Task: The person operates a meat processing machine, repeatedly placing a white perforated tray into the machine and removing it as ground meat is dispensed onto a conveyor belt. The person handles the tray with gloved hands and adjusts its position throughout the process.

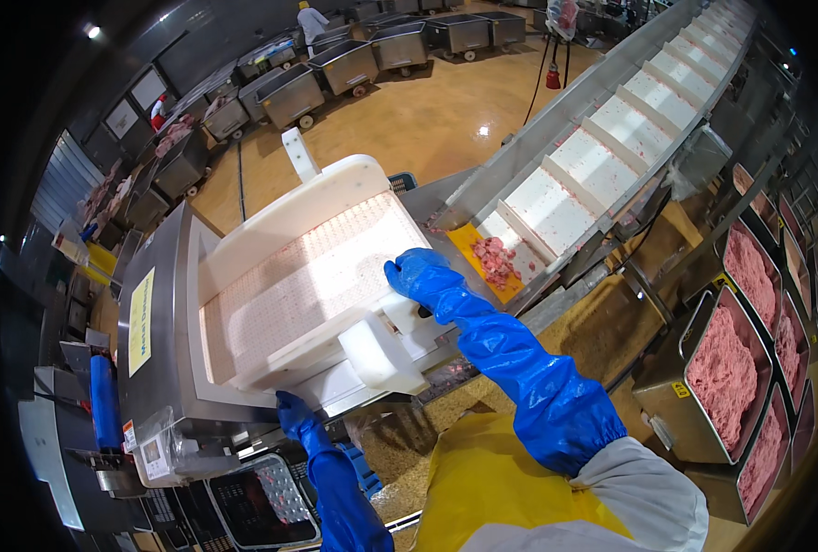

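My right hand [418, 273], in a blue glove and sleeve, is curled over the end of the white plastic side guard [312, 342] on my side of a conveyor. My left hand [298, 419], gloved in blue, has its fingers bent at the conveyor frame [328, 394], close to the metal housing [165, 322]. A white perforated belt [308, 267] lies between raised guards, with no meat on it. Past its end, pink minced meat [496, 260] lies on a yellow plate [469, 241] at the foot of an inclined conveyor [565, 179] with crosswise flights.
Steel tubs of minced meat [721, 377] stand close on my right. A black crate [262, 501] sits low at the left. Several steel carts [344, 66] line the far floor, where a person in white [311, 23] stands. A white block [379, 351] juts toward me.
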The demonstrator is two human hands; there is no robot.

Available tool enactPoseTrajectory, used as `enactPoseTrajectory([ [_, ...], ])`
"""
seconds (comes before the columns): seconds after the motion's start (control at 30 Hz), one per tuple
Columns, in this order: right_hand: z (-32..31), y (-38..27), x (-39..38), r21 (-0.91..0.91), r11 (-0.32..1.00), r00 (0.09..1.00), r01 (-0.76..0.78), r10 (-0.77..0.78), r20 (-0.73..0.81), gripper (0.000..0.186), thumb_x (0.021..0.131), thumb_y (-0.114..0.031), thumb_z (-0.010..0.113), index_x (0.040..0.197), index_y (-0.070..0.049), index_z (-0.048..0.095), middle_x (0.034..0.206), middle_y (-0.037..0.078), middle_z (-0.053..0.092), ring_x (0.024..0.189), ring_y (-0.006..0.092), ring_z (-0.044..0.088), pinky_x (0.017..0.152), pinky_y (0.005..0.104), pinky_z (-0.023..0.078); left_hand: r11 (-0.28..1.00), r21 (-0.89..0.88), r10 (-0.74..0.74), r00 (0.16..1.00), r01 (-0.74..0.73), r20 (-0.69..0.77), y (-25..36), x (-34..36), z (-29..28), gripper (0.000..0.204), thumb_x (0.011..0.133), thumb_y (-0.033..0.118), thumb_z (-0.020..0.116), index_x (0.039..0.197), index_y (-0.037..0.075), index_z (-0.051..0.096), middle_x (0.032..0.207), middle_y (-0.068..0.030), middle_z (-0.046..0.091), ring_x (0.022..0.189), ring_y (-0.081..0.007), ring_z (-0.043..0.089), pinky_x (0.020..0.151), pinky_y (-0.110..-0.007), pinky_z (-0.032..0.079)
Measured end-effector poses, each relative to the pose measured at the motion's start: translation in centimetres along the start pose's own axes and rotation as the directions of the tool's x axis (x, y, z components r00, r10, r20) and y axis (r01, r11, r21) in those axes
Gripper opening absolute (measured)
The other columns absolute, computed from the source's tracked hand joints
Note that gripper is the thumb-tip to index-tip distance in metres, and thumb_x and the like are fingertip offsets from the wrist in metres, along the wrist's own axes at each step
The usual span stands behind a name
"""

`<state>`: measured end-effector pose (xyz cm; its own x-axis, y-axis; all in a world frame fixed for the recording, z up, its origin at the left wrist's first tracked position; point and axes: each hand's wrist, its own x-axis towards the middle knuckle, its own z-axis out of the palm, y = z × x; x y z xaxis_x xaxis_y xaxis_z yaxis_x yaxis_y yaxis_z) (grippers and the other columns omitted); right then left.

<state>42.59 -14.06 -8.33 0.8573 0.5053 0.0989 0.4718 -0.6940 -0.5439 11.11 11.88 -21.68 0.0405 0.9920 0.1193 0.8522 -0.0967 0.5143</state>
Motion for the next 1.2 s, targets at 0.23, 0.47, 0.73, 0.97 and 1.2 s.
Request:
enactPoseTrajectory([
  [0.23,-1.6,-0.7,-0.4,0.052,0.996,0.989,-0.079,0.072,0.131,0.047,0.093,-0.042,0.047,0.093,-0.005,0.075,0.097,0.020,0.071,0.089,0.0397,0.069,0.086,0.0495,0.053,1.000,0.011,-0.022,0.999,0.022,0.030,0.6,-0.2,-0.1,0.071,0.098,0.064,0.031,0.106,0.009,0.075,0.099,-0.0207,0.072,0.095,-0.0459,0.067,0.082,-0.055,0.053],
  [0.47,-1.2,-1.1,-0.3,0.014,0.999,0.992,-0.046,0.044,0.122,0.046,0.093,-0.042,0.047,0.093,-0.006,0.076,0.098,0.019,0.072,0.094,0.0395,0.068,0.089,0.0503,0.051,1.000,-0.009,-0.020,1.000,0.020,0.005,0.1,-0.2,-0.8,0.069,0.098,0.063,0.032,0.108,0.009,0.074,0.100,-0.0215,0.072,0.095,-0.0462,0.066,0.082,-0.055,0.052],
  [0.73,-1.7,-1.2,-0.4,0.016,0.998,0.988,-0.060,0.058,0.142,0.047,0.093,-0.043,0.047,0.093,-0.006,0.076,0.097,0.019,0.072,0.092,0.0395,0.068,0.088,0.0502,0.052,1.000,0.013,-0.013,1.000,0.013,0.011,0.5,-0.4,-0.7,0.070,0.099,0.063,0.030,0.107,0.009,0.074,0.099,-0.0213,0.072,0.095,-0.0463,0.066,0.081,-0.055,0.052],
  [0.97,-2.2,-1.3,-0.7,0.034,0.996,0.987,-0.085,0.079,0.142,0.047,0.093,-0.042,0.047,0.093,-0.005,0.076,0.094,0.019,0.072,0.090,0.0397,0.069,0.086,0.0499,0.053,1.000,-0.008,0.009,1.000,-0.009,0.004,0.7,-0.5,-0.5,0.071,0.099,0.063,0.029,0.104,0.008,0.074,0.098,-0.0215,0.072,0.094,-0.0460,0.067,0.081,-0.055,0.052],
  [1.2,-1.8,-1.0,-0.4,0.040,0.997,0.987,-0.067,0.060,0.146,0.048,0.094,-0.046,0.049,0.094,-0.005,0.075,0.093,0.019,0.071,0.085,0.0396,0.069,0.084,0.0491,0.054,1.000,-0.007,-0.006,1.000,0.007,0.015,-0.3,0.1,0.1,0.072,0.098,0.064,0.029,0.105,0.009,0.075,0.097,-0.0212,0.072,0.095,-0.0460,0.067,0.082,-0.055,0.052],
])
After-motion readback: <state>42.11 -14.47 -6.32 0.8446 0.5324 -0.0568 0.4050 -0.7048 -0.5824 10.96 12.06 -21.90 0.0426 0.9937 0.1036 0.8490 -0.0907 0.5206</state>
